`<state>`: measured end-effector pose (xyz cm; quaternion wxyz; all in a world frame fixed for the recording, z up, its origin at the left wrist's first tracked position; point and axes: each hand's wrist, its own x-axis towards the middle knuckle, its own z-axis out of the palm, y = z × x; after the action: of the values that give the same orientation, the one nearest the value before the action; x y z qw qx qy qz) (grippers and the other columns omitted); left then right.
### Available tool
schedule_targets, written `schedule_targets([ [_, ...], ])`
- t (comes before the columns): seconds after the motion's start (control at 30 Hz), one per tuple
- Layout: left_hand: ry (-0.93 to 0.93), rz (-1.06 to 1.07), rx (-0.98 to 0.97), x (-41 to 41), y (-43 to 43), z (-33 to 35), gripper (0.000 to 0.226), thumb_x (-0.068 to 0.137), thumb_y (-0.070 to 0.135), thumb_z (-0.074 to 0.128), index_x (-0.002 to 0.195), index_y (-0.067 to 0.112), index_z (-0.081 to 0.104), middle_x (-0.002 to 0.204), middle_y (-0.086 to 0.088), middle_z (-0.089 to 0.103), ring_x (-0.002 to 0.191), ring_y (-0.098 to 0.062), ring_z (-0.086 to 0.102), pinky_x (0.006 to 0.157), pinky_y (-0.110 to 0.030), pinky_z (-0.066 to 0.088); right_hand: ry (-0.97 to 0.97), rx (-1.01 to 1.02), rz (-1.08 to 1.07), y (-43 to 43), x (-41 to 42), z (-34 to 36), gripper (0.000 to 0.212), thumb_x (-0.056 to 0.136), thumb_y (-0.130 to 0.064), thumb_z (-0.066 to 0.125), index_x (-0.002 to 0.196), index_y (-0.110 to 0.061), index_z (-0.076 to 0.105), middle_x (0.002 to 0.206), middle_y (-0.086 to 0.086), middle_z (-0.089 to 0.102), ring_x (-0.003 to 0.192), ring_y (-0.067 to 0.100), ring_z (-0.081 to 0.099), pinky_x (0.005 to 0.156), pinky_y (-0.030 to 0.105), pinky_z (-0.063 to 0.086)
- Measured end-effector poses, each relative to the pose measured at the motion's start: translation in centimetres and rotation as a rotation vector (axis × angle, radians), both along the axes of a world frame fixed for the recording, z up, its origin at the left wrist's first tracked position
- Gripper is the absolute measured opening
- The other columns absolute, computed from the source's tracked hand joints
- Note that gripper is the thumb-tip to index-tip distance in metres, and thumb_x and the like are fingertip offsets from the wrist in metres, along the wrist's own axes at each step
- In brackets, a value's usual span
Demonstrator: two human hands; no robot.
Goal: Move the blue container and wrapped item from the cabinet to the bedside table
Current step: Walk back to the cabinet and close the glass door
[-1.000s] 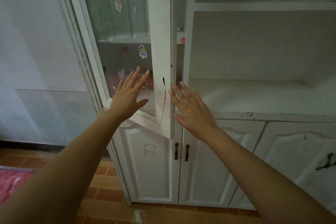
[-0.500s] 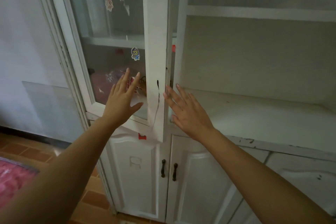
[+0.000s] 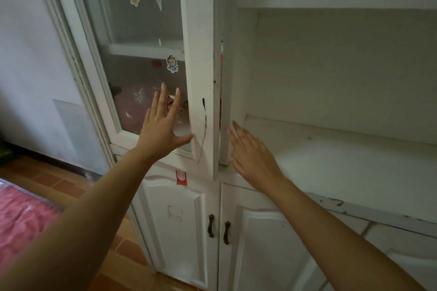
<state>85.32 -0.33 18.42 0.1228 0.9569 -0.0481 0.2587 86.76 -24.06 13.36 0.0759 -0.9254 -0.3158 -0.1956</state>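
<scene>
A white cabinet (image 3: pixel 236 78) stands in front of me. Its glass door (image 3: pixel 198 59) hangs slightly ajar, with cartoon stickers on the pane. My left hand (image 3: pixel 163 130) lies flat and open against the glass at the door's lower part, thumb near the door frame. My right hand (image 3: pixel 250 153) is open, fingers spread, just right of the door's edge, over the open shelf (image 3: pixel 343 163). Behind the glass I make out a dim reddish item (image 3: pixel 134 106), blurred. No blue container is visible.
Two lower cabinet doors with dark handles (image 3: pixel 218 229) sit below the shelf. A red tag (image 3: pixel 181 177) sticks under the glass door. A pink bed cover (image 3: pixel 21 217) shows at the lower left over an orange tiled floor (image 3: pixel 54 182).
The view has moved closer to the cabinet. The glass door has swung nearer to shut. Both hands stay open at the door's edge.
</scene>
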Motion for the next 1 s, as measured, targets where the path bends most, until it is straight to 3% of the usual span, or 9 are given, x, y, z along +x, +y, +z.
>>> schedule_targets([
  [0.13,0.045,0.033,-0.010,0.4,-0.9,0.2,0.118,0.064,0.068,0.060,0.138,0.031,-0.024,0.150,-0.005,-0.031,0.139,-0.024,-0.024,0.115,-0.050,0.002,0.266,-0.032,-0.096,-0.8,1.0,-2.4,0.071,0.096,-0.039,0.034,0.143,-0.008,-0.010,0.155,0.016,-0.004,0.142,0.028,0.007,0.116,0.038,0.010],
  [0.33,0.020,0.098,-0.051,1.4,-2.4,-0.3,0.121,0.052,0.076,0.049,0.132,0.030,-0.029,0.151,-0.008,-0.028,0.139,-0.027,-0.023,0.113,-0.051,-0.003,0.430,-0.115,-0.145,-1.1,1.8,-4.3,0.078,0.095,-0.046,0.035,0.143,-0.004,-0.010,0.151,0.024,0.017,0.137,0.031,0.024,0.113,0.038,0.020],
  [0.43,0.004,0.115,-0.058,2.2,-2.6,-0.4,0.121,0.051,0.078,0.048,0.132,0.032,-0.030,0.151,-0.009,-0.027,0.139,-0.027,-0.023,0.113,-0.052,-0.003,0.446,-0.135,-0.146,-1.1,1.9,-4.5,0.078,0.094,-0.046,0.035,0.143,-0.003,-0.007,0.143,0.024,0.033,0.128,0.031,0.036,0.106,0.037,0.029],
  [0.57,-0.005,0.124,-0.075,3.1,-3.1,-0.6,0.122,0.050,0.078,0.048,0.132,0.031,-0.029,0.152,-0.008,-0.026,0.139,-0.027,-0.022,0.113,-0.052,-0.003,0.460,-0.166,-0.143,-1.0,2.5,-4.3,0.075,0.095,-0.045,0.034,0.144,-0.004,-0.006,0.140,0.024,0.037,0.125,0.032,0.039,0.102,0.037,0.033],
  [1.0,-0.016,0.152,-0.088,4.3,-3.5,-0.9,0.124,0.050,0.077,0.050,0.138,0.029,-0.023,0.152,-0.008,-0.024,0.139,-0.028,-0.022,0.113,-0.054,-0.002,0.497,-0.263,-0.142,-1.2,2.3,-4.3,0.066,0.098,-0.038,0.030,0.143,0.002,0.004,0.152,0.024,0.013,0.140,0.031,0.013,0.113,0.038,0.017],
])
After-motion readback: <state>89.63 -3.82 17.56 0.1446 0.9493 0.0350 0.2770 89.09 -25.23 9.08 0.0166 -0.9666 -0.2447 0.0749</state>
